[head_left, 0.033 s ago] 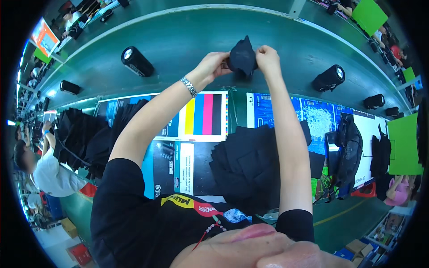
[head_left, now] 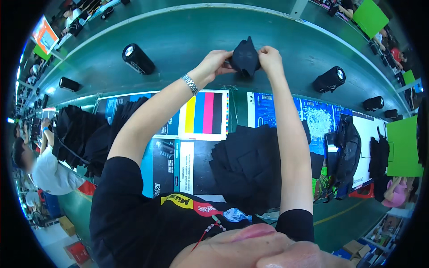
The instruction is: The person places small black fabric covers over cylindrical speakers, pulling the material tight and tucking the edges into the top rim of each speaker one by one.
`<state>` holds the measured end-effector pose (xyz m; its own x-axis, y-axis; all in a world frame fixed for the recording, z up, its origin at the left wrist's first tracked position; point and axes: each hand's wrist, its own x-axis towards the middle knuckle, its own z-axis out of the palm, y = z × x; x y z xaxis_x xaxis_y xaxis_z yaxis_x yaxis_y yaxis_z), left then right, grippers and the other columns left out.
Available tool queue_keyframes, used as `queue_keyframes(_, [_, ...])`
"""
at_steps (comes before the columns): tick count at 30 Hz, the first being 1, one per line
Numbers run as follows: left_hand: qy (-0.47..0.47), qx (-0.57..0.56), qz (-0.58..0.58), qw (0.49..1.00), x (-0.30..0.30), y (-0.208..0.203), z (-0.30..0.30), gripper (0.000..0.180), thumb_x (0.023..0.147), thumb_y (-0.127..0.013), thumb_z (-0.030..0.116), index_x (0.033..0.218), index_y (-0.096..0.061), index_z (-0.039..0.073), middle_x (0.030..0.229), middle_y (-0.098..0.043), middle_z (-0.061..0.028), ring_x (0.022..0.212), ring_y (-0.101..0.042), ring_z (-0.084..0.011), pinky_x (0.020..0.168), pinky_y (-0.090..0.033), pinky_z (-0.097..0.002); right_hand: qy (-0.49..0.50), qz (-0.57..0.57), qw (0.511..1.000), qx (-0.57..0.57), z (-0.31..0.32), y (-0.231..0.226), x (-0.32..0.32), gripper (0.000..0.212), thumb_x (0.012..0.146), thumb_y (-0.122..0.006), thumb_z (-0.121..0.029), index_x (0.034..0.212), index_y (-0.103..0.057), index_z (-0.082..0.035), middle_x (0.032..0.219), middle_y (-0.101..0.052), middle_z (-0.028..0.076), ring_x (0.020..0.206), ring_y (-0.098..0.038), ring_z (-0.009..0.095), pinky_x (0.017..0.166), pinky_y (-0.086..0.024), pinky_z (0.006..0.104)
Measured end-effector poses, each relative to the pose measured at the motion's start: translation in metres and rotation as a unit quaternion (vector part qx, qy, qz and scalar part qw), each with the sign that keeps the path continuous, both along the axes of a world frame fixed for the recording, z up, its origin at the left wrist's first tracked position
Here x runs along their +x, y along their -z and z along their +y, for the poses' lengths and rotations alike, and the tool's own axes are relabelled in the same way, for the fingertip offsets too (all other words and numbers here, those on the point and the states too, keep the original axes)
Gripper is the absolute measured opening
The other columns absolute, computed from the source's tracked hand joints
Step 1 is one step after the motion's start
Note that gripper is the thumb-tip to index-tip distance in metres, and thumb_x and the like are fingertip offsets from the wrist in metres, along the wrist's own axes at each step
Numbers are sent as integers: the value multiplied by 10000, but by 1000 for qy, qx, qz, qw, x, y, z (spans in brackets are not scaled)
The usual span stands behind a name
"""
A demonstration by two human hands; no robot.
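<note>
A co-worker in a white top (head_left: 58, 176) sits between eight and nine o'clock, near a heap of black cloth pieces (head_left: 73, 134) at nine, overlapping too much to count. Two black cylinders stand out beyond the heap: a small cylinder (head_left: 69, 84) toward ten and a larger cylinder (head_left: 139, 59) between ten and eleven, its round end pale. At seven o'clock a dark printed sheet (head_left: 164, 165) bears one white label (head_left: 187, 166) with sideways lines of dark print; above it a white-bordered sheet (head_left: 203, 115) shows yellow, blue, pink and black bars. Toward one o'clock, above the green table (head_left: 187, 33), the person's two hands share one black cloth pouch (head_left: 245, 58): the left hand (head_left: 217, 62) grips its left side, fingers narrowed on the cloth, and the right hand (head_left: 271, 60) pinches its right edge with bunched fingers. Between four and five lies a second pile of black cloth (head_left: 246, 163), its pieces also uncountable. Around three o'clock are a blue printed sheet (head_left: 318, 120) and a black bundle (head_left: 350, 145); three more cylinders (head_left: 330, 79) run from two toward three, above a green panel (head_left: 404, 145).
</note>
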<state>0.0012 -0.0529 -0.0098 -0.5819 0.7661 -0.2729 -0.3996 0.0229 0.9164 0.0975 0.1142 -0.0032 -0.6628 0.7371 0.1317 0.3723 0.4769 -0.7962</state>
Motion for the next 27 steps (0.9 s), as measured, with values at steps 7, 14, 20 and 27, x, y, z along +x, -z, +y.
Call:
queue_keyframes(7, [13, -16, 2, 1000, -22, -8, 40, 340, 892, -608, 355, 1007, -645, 37, 957, -643, -58, 807, -608, -148, 784, -466, -292, -29, -50, 996, -64, 11, -6, 2, 167, 782, -538, -86, 796, -666, 21, 772, -679, 161, 660, -691, 241, 554, -580, 341])
queue_keyframes(14, [16, 36, 43, 998, 4, 7, 83, 259, 888, -600, 289, 879, -698, 50, 844, -661, -32, 793, -593, -113, 721, -443, -266, -13, -30, 986, -164, 39, 13, 22, 160, 803, -575, -114, 782, -657, 22, 698, -650, 125, 598, -648, 171, 546, -550, 301])
queue_keyframes(20, [-30, -153, 554, 818, -17, 92, 109, 250, 914, -530, 282, 1025, -695, 131, 1156, -633, -23, 1147, -508, -270, 1022, -195, -543, -19, -172, 984, 30, 63, 49, 26, 203, 803, -548, -189, 875, -678, -50, 834, -678, 172, 787, -673, 287, 723, -528, 389])
queue_keyframes(27, [-171, 52, 459, 870, -30, 118, 114, 319, 913, -536, 321, 988, -710, 64, 1264, -582, -31, 1252, -446, -256, 1088, -188, -495, 14, -189, 978, 89, 47, 44, 25, 220, 798, -560, -256, 913, -691, -122, 956, -678, 155, 965, -631, 345, 836, -493, 428])
